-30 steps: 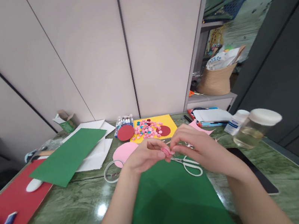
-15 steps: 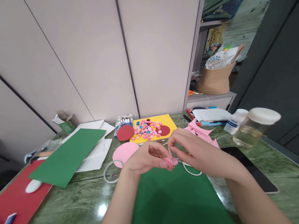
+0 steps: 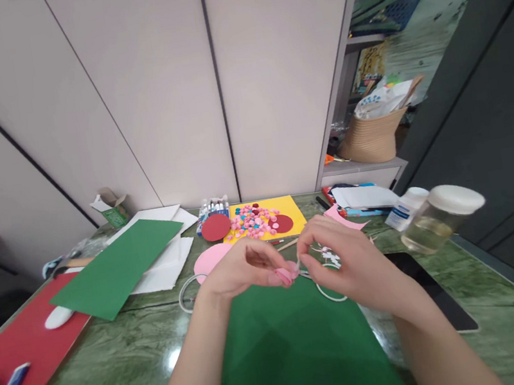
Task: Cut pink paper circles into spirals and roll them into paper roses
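Between the fingertips of my left hand [image 3: 244, 266] is a small pink paper roll [image 3: 284, 276], wound into a curl. My right hand [image 3: 348, 259] pinches a thin pale strip [image 3: 298, 265] right beside the roll; whether strip and roll are joined, I cannot tell. Both hands are raised over the far edge of a dark green sheet [image 3: 302, 354]. Under my right hand shows a white loop [image 3: 333, 298], which looks like a scissor handle. Left of my left hand lie a pink paper circle [image 3: 209, 260] and a white ring [image 3: 184, 295], both partly covered.
Pink and blue bits [image 3: 251, 219] cover a yellow sheet [image 3: 296, 209] at the back, near a red disc [image 3: 216, 227]. Leftward lie a green sheet [image 3: 118, 273] and a red sheet [image 3: 33, 351]. On the right are a black tablet [image 3: 434, 294] and a lidded jar [image 3: 426, 231].
My left hand has shifted slightly left with the pink roll. My right hand has moved a little right, and a pale strip now shows at its fingertips.
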